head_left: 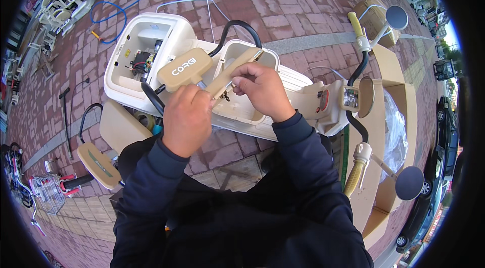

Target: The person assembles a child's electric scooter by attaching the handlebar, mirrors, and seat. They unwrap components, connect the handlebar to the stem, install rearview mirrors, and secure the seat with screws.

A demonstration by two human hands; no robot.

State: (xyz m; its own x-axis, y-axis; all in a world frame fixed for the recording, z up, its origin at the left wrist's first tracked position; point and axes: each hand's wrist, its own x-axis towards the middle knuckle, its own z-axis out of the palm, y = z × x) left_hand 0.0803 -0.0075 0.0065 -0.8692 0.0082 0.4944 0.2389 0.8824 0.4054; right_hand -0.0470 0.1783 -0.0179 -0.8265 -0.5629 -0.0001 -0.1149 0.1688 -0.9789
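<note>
A narrow tan panel [246, 62], likely a seat seen edge-on, is tilted above an open storage bin [270, 56] in a cream mobility scooter [189, 40]. My left hand [188, 120] is closed on the panel's near end. My right hand [262, 88] pinches at the panel's underside edge; what its fingertips hold is too small to make out. Small dark metal hardware [225, 96] shows between my hands. Just beyond my left hand is a tan backrest [186, 67] with white lettering, between black curved armrests [236, 24].
An open rear compartment [121, 68] shows wiring. To the right are handlebars with round mirrors [396, 17] and an open cardboard box [404, 116] with clear plastic. A second tan seat [126, 124] stands at left. A blue hose [124, 13] lies across the brick paving.
</note>
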